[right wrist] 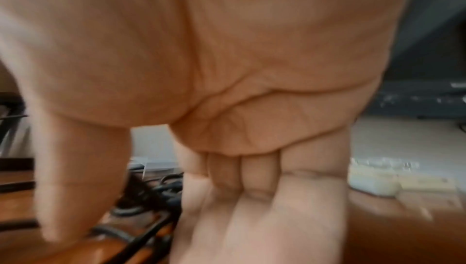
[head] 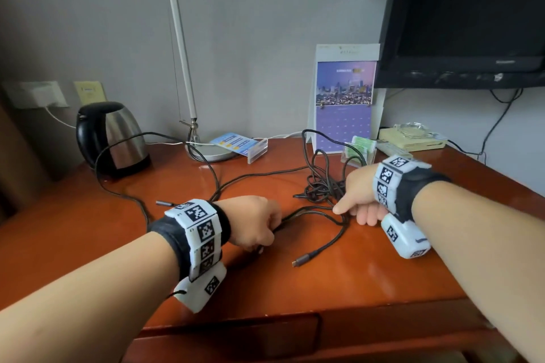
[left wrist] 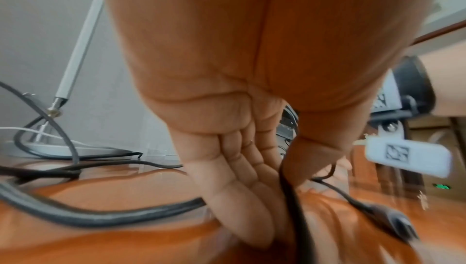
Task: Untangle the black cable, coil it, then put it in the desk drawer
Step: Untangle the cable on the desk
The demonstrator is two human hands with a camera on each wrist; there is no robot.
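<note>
- The black cable (head: 318, 209) sprawls over the desk (head: 368, 271), with its knotted clump just beyond the right hand (head: 361, 196) and a loose run stretching leftward from there to the left hand (head: 252, 222).
- Left-hand fingers (left wrist: 242, 198) are curled round that run, gripping it; the fist sits low on the desk, wrist pointing toward the clump.
- Right-hand fingers (head: 368, 216) look loosely curled, thumb stretched out touching the strands nearest it; the wrist view is too blurred to show whether anything is pinched.
- The held run's long axis lies side to side between the two hands, so the right hand is nearer the tangle.
- A free plug end (head: 300, 260) lies nearer the person than both sets of fingers.
- The desk drawer (head: 230, 336), below the fingers, is closed.
</note>
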